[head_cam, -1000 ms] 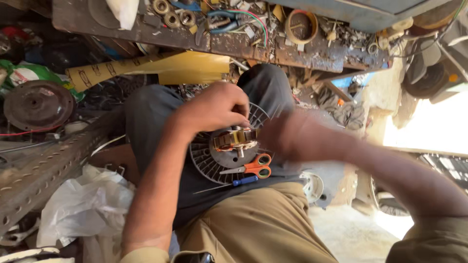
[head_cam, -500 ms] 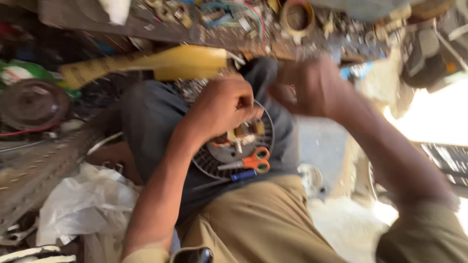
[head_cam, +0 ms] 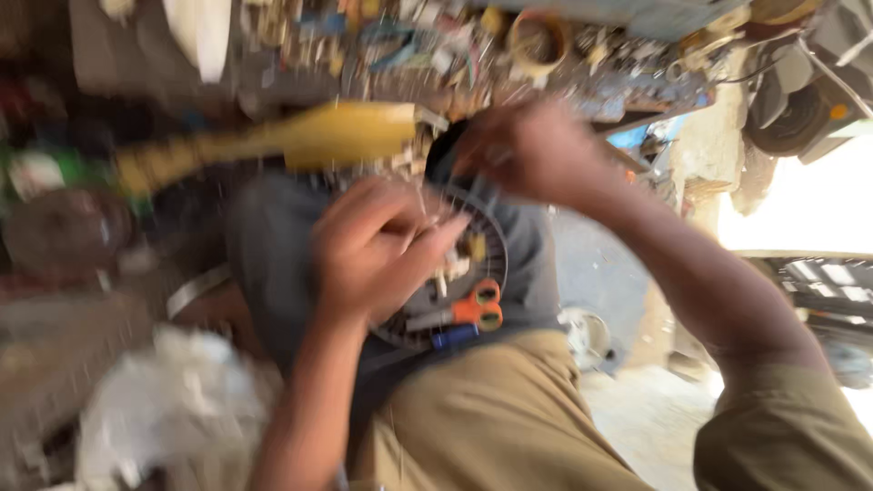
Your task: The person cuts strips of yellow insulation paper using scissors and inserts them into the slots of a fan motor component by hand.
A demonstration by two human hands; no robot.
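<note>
1. Left hand point(head_cam: 377, 250): resting on the round dark slotted disc point(head_cam: 455, 273), fingers point(head_cam: 414, 259) curled together over its middle; whatever may be pinched under them being hidden by blur.
2. Right hand point(head_cam: 536, 150): hovering at the disc's upper rim, just beside the clutter of the shelf; fingers bunched, but motion blur making it impossible to tell whether clamping on anything.
3. Round dark slotted disc: lying on the grey cloth point(head_cam: 273, 245) draped over the lap, between the two hands, its centre covered by the left hand, only its right and lower arc showing.
4. Orange-handled scissors point(head_cam: 473, 309): lying on the lower part of the disc, just below the left hand, touched by neither hand.
5. Blue-handled tool point(head_cam: 455, 336): lying at the disc's lower edge, just beside the scissors.
6. Yellow moulded part point(head_cam: 336, 136): lying above the lap, left of the right hand and well apart from the scissors.
7. Cluttered shelf point(head_cam: 564, 64): running across the top, carrying rings, wires and small metal parts, too blurred for telling apart.
8. White plastic bag point(head_cam: 173, 400): crumpled at lower left, beside the left forearm.
9. Khaki trousers point(head_cam: 491, 418): filling the lower middle, below the disc.
</note>
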